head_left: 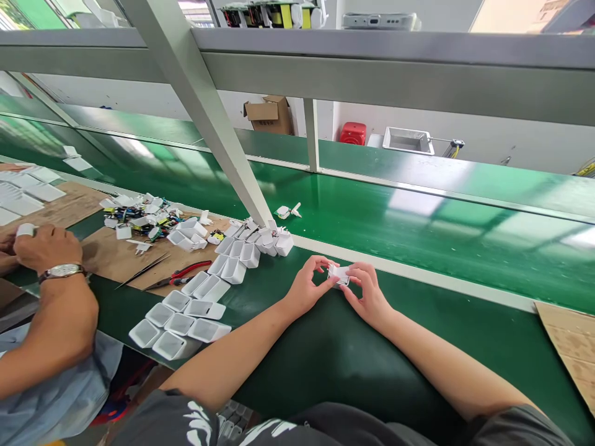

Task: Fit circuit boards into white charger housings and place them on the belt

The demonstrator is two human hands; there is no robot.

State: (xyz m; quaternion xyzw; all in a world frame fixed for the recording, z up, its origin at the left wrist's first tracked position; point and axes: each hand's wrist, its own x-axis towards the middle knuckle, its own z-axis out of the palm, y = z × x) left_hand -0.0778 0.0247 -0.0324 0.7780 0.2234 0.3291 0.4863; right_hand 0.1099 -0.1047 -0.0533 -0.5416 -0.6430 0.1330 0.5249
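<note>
Between my hands, above the dark green table, is a small white plastic casing. The fingers and thumb of my left hand close on its left side. My right hand pinches its right side. Fingers cover part of the casing, so its inside cannot be made out fully. To the left of my forearm stand several open white plastic casings in rows. Those rows run up to the foot of the slanted metal post, where more casings are crowded together.
A co-worker's hand with a wristwatch holds a white part at the left. Red-handled pliers, tweezers and a heap of circuit boards lie on cardboard. A slanted post rises before me; behind it runs a green conveyor belt.
</note>
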